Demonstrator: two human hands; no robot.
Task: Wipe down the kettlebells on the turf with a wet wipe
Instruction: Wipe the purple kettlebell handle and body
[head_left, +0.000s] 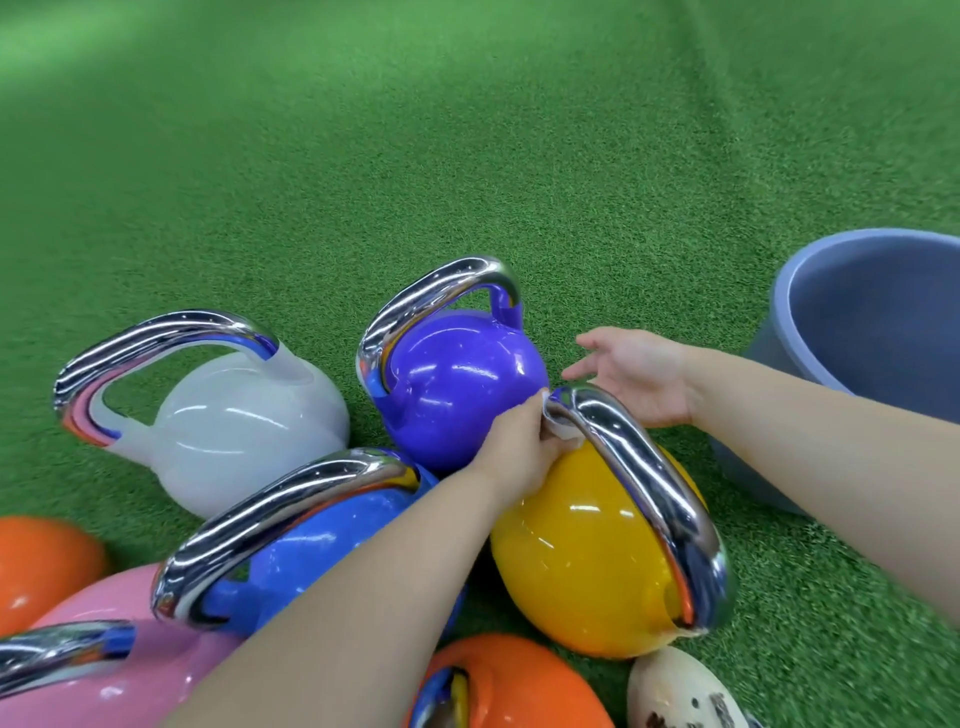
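Observation:
Several glossy kettlebells with chrome handles stand bunched on green turf (467, 130). A yellow kettlebell (582, 561) sits in the middle. My left hand (519, 452) pinches a white wet wipe (563, 434) against the far end of its chrome handle (639, 467). Just beyond that handle hovers my right hand (639, 379), fingers spread and holding nothing. Behind the yellow one stands a purple kettlebell (452, 384); a blue kettlebell (311, 551) is to its left, partly under my left forearm.
A white kettlebell (244, 431) stands at the left, a pink one (104, 670) and two orange ones (41, 566) (519, 686) near the bottom edge. A grey-blue tub (872, 353) sits on the turf at the right. A whitish object (675, 696) lies at the bottom.

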